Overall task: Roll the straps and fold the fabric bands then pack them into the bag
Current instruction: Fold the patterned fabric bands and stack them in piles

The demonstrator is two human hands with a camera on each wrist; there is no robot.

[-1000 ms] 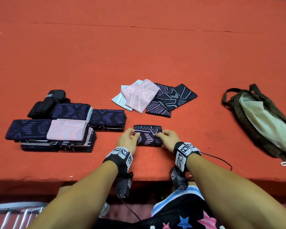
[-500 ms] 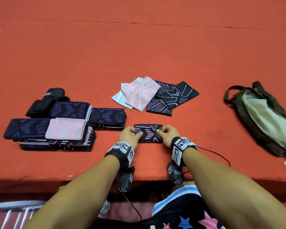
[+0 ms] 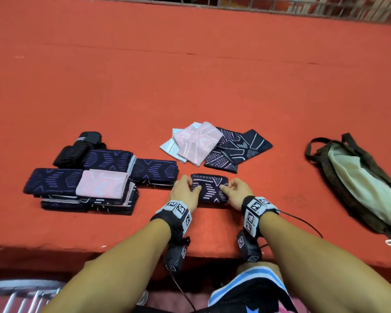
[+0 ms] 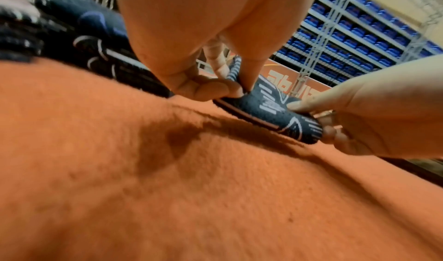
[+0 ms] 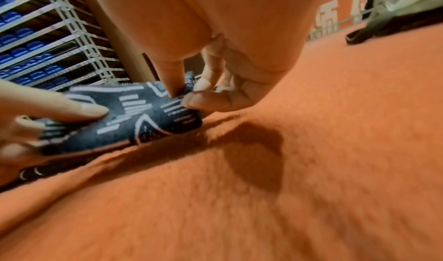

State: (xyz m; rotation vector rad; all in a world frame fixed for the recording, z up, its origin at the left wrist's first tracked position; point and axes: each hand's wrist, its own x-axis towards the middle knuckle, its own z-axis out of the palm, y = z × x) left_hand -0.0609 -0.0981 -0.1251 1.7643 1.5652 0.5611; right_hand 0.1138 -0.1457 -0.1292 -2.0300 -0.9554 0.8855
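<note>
View tilted up; railing tops red carpet.

Hidden, cropped and blurred parts across the three views.

In the head view, the olive bag runs off the right edge, so its lower end and a metal clip there are cut off. The stack of folded bands hides its lower layers; how many lie beneath cannot be told. The rolled black straps are partly covered by that stack. Both ends of the dark patterned band lie under the left hand and right hand. Both wrist views are blurred up close, and orange lettering behind the table is unreadable. The shelves' blue items are too small to identify.
</note>
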